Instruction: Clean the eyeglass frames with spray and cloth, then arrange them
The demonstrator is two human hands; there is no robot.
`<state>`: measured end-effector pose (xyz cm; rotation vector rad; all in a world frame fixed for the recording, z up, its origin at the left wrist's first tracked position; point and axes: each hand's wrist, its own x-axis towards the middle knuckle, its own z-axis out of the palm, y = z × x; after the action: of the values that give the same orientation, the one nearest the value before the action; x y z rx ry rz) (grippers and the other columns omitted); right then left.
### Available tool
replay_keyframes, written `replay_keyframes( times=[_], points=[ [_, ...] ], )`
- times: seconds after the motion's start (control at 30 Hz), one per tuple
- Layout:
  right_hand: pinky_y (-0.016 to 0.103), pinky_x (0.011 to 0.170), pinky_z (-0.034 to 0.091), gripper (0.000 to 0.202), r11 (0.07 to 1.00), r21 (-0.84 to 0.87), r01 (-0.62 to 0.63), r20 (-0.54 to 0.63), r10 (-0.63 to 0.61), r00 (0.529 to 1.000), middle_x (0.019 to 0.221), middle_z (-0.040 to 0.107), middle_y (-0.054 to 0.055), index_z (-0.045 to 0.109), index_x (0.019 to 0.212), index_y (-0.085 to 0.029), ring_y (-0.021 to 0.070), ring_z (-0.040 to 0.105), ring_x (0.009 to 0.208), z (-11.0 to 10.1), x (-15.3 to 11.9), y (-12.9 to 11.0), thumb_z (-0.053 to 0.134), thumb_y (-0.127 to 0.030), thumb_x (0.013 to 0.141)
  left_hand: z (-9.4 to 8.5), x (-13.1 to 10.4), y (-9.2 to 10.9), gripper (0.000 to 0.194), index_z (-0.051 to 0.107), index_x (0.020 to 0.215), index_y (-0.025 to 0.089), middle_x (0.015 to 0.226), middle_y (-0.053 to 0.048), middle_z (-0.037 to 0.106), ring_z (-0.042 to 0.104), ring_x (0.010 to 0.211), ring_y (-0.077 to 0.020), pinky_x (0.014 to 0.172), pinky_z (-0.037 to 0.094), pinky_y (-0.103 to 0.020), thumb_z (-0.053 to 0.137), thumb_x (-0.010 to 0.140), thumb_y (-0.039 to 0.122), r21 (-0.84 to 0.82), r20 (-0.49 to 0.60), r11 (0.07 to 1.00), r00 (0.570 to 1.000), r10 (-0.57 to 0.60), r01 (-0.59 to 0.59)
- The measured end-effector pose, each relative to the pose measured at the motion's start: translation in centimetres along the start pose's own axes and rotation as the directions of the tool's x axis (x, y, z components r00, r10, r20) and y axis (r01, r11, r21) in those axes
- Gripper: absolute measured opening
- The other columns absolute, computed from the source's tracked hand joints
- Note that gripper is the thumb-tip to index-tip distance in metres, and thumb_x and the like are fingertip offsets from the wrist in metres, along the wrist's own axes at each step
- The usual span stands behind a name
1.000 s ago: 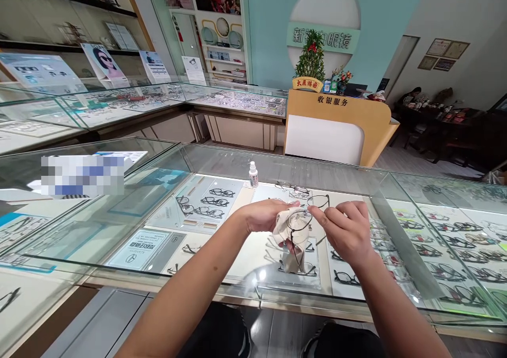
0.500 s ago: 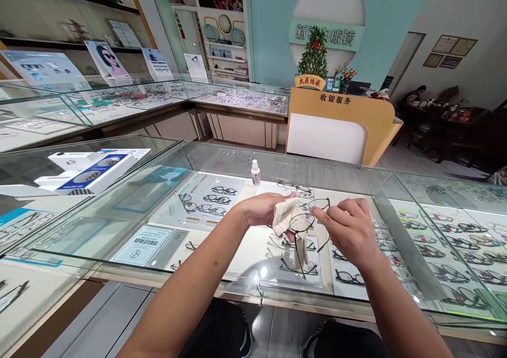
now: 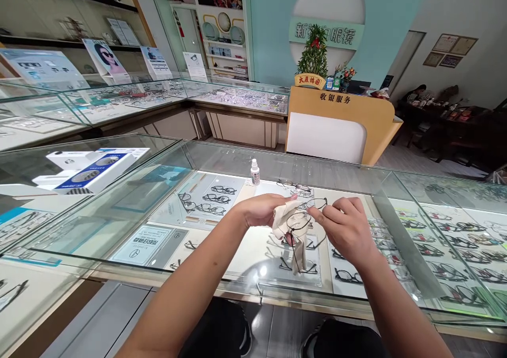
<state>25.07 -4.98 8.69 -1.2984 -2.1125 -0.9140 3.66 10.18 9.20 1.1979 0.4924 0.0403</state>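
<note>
A pale beige cloth [image 3: 282,220] is gripped in my left hand [image 3: 262,210], its fingers partly hidden behind the folds, and one end hangs down. My right hand [image 3: 344,225] pinches a pair of thin dark-framed eyeglasses [image 3: 299,228] near the middle of the frame. One lens of the glasses lies against or just in front of the cloth; which of the two cannot be told. The temples are unfolded and point down toward me. Both hands are above the glass counter. Beyond them a small white bottle [image 3: 255,174] stands upright on the counter.
Under the glass top of the counter [image 3: 237,284] lie several eyeglasses [image 3: 214,199] in rows. An open white and blue box [image 3: 93,173] rests on the left. Farther back are more glass showcases [image 3: 138,102] and a yellow cashier desk [image 3: 340,110] with a plant [image 3: 312,54].
The eyeglasses have shifted slightly left and tilted a little, together with my right hand. My left hand keeps hold of the cloth in nearly the same place.
</note>
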Motion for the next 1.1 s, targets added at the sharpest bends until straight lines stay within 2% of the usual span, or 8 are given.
replay_keyframes(
  times=[0.2,0.37,0.43,0.5,0.6,0.67,0.83,1.1],
  points=[
    [0.037,0.078,0.029,0.023,0.999,-0.049,0.005,-0.022,-0.006,1.000,0.069,0.060,-0.002,0.072,0.121,-0.024,0.0177,0.046,0.075,-0.1,0.4,-0.5,0.060,-0.012,0.105,0.2,0.1,0.0,0.064,0.079,0.090,0.014,0.077,-0.010,0.075,0.069,0.067,-0.0191,0.063,0.052,-0.028,0.083,0.075,0.076,0.095,0.212,0.995,0.977,-0.020,-0.001],
    [0.037,0.072,0.030,0.019,0.963,0.103,-0.248,-0.251,0.267,0.930,0.067,0.064,-0.001,0.077,0.115,-0.026,0.0172,0.047,0.071,0.1,1.1,-0.9,0.069,-0.016,0.101,1.4,0.6,0.0,0.064,0.077,0.089,0.010,0.082,-0.014,0.078,0.061,0.060,-0.0136,0.055,0.041,-0.024,0.076,0.085,0.074,0.150,0.086,0.962,0.972,0.219,-0.230],
    [0.035,0.071,0.035,0.012,0.825,0.370,-0.428,-0.195,0.519,0.832,0.068,0.064,0.000,0.080,0.104,-0.024,0.0170,0.049,0.069,0.3,1.3,-0.8,0.068,-0.024,0.102,2.0,0.7,0.1,0.062,0.075,0.090,0.011,0.085,-0.014,0.078,0.054,0.058,-0.0108,0.052,0.033,-0.023,0.070,0.091,0.072,0.204,-0.005,0.923,0.942,0.334,-0.326],
    [0.035,0.071,0.041,0.021,0.510,0.639,-0.575,0.084,0.698,0.712,0.076,0.070,0.003,0.082,0.097,-0.024,0.0179,0.054,0.072,0.7,1.4,-0.5,0.068,-0.039,0.102,2.5,0.7,0.3,0.060,0.074,0.091,0.012,0.085,-0.012,0.077,0.049,0.058,-0.0099,0.052,0.030,-0.023,0.068,0.094,0.071,0.262,-0.057,0.890,0.915,0.399,-0.372],
    [0.035,0.075,0.045,0.033,-0.023,0.760,-0.649,0.488,0.679,0.548,0.093,0.078,0.005,0.085,0.095,-0.024,0.0202,0.061,0.081,1.4,1.5,-0.1,0.077,-0.056,0.092,3.1,0.8,0.2,0.058,0.072,0.091,0.013,0.081,-0.007,0.072,0.045,0.058,-0.0103,0.053,0.030,-0.024,0.069,0.092,0.071,0.321,-0.067,0.869,0.906,0.418,-0.377],
    [0.034,0.075,0.045,0.036,-0.224,0.755,-0.617,0.593,0.634,0.496,0.093,0.079,0.005,0.085,0.089,-0.024,0.0187,0.059,0.080,2.0,1.5,0.0,0.084,-0.059,0.084,3.2,1.0,-0.1,0.057,0.066,0.083,0.015,0.069,-0.001,0.061,0.037,0.055,-0.0091,0.051,0.025,-0.025,0.070,0.092,0.071,0.361,-0.073,0.860,0.909,0.411,-0.360],
    [0.032,0.071,0.041,0.034,-0.397,0.757,-0.519,0.645,0.581,0.496,0.079,0.073,0.002,0.085,0.081,-0.023,0.0147,0.051,0.073,3.2,1.6,-0.5,0.093,-0.055,0.074,3.1,1.8,-1.0,0.064,0.041,0.068,0.020,0.061,0.008,0.027,0.021,0.054,-0.0075,0.051,0.014,-0.026,0.073,0.089,0.072,0.371,-0.129,0.850,0.886,0.445,-0.373],
    [0.030,0.059,0.039,0.040,-0.534,0.758,-0.374,0.652,0.632,0.419,0.074,0.070,0.002,0.085,0.080,-0.022,0.0141,0.050,0.065,3.8,1.8,-0.5,0.097,-0.057,0.066,3.5,2.0,-1.2,0.060,0.069,0.117,0.016,0.088,-0.004,0.065,0.059,0.081,-0.0170,0.070,0.040,-0.028,0.084,0.084,0.063,0.127,-0.042,0.920,0.925,0.379,-0.371]
  ],
)
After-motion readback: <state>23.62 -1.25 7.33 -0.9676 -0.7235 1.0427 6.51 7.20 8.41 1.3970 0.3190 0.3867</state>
